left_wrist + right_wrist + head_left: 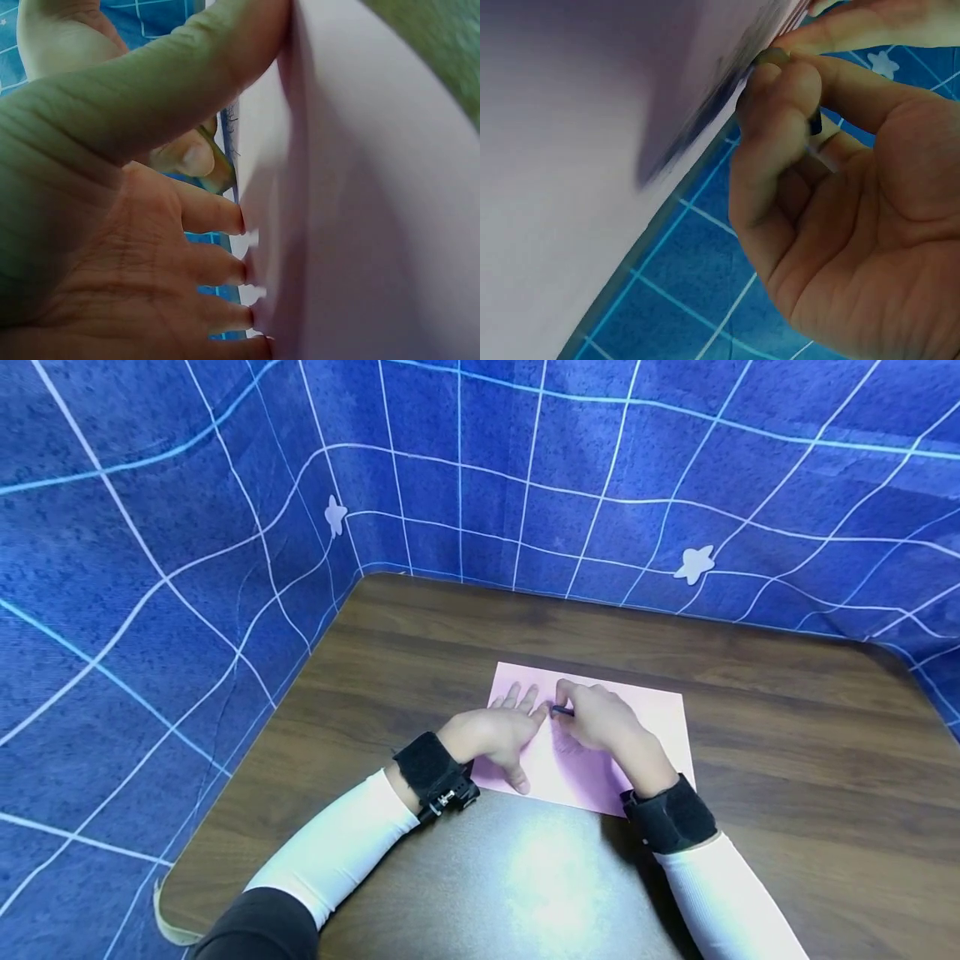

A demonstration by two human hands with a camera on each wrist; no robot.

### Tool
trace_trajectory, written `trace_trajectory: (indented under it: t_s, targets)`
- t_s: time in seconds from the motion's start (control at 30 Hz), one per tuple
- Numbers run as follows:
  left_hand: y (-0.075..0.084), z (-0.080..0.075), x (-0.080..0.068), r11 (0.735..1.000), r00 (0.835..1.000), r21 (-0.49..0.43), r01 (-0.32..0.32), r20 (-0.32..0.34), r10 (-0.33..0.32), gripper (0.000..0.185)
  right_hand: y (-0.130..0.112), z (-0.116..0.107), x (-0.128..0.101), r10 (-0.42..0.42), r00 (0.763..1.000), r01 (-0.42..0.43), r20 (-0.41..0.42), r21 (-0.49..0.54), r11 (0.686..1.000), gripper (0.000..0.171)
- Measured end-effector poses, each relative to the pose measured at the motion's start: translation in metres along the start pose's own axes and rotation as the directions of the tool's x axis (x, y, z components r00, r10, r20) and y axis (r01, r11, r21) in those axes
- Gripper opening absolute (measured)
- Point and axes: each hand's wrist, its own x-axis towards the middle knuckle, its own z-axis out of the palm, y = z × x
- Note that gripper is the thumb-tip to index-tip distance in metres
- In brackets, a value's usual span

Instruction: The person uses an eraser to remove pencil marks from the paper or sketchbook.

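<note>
Item: dark wood table (787, 760), lower centre of frame, blue grid-patterned cloth walls (150, 568) behind. I logged pink paper (660, 727) at centre; left hand (498, 735) spread flat on it, right hand (600, 718) pinching a dark pen (561, 712).

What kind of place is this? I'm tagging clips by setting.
Probably a small craft or recording booth: a dark wooden table walled by blue grid-patterned cloth, with a pink paper sheet under both hands.
</note>
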Motion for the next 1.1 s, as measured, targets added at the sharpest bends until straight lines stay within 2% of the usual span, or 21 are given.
trace_trajectory:
  t_s: [0.47,0.8,1.1]
  targets:
    - [0.004,0.001,0.003,0.999,1.000,0.032,0.020,0.014,-0.020,0.139,0.016,-0.003,-0.001,0.093,0.995,-0.095,0.028,0.093,0.991,0.012]
    - [0.003,0.002,0.002,1.000,1.000,0.000,0.003,0.014,-0.003,0.137,0.035,-0.013,-0.007,0.172,0.985,-0.174,0.029,0.089,0.981,0.015]
    - [0.001,0.001,0.001,1.000,1.000,-0.020,0.006,0.019,-0.005,0.137,0.059,-0.019,-0.014,0.197,0.980,-0.199,0.029,0.086,0.976,0.018]
